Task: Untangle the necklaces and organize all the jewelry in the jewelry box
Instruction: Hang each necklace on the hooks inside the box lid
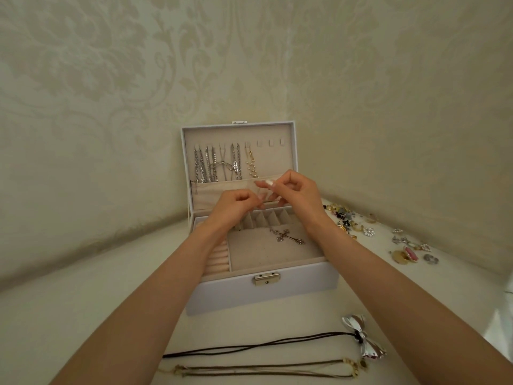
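Roughly halfway: necklaces (pixel 216 165) hung in jewelry box (pixel 236 290) lid, cross pendant (pixel 287 237) in tray. Your left grip (pixel 238 202) and right grip (pixel 298 190) pinched above box; on what, cannot tell. Cord necklaces (pixel 249 347), loose jewelry (pixel 347 218) lay on tabletop (pixel 83 315), not yet stored.

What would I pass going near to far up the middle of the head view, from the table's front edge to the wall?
Brown cord necklace → black cord necklace → box latch → cross pendant → row of small compartments → hanging chains in the lid → wall.
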{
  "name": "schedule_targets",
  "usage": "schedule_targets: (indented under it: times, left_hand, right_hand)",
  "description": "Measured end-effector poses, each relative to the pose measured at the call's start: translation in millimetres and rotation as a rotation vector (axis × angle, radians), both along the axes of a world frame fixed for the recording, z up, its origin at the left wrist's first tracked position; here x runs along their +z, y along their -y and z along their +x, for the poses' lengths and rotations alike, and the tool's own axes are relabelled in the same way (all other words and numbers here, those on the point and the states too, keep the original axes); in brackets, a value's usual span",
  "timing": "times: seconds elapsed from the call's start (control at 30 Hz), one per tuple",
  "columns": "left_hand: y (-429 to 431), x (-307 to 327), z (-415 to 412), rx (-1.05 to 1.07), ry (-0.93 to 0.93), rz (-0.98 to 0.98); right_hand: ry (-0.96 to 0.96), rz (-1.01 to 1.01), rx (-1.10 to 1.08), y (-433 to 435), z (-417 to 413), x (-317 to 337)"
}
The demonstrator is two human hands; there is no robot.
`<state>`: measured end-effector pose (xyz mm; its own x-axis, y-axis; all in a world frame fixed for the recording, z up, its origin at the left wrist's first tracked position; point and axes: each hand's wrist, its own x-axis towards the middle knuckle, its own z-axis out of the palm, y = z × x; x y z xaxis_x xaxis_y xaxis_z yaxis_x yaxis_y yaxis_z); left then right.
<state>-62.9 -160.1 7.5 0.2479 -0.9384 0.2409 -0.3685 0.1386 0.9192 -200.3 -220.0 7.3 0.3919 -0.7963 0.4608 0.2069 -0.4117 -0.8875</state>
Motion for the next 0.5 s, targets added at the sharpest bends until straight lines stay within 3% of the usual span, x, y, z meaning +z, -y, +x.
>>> schedule_targets:
  times: [0.2, 0.5]
  left_hand:
    - [-0.4, 2.1, -0.5, -0.074, -0.079, 0.075]
    - [4.7, -1.5, 1.5, -0.117, -0.208, 0.070]
  right_hand:
    - [-0.017, 0.014, 0.205, -0.9, 2.0, -3.7]
    - [-0.147, -0.025, 0.245, -1.3, 0.3, -3.1]
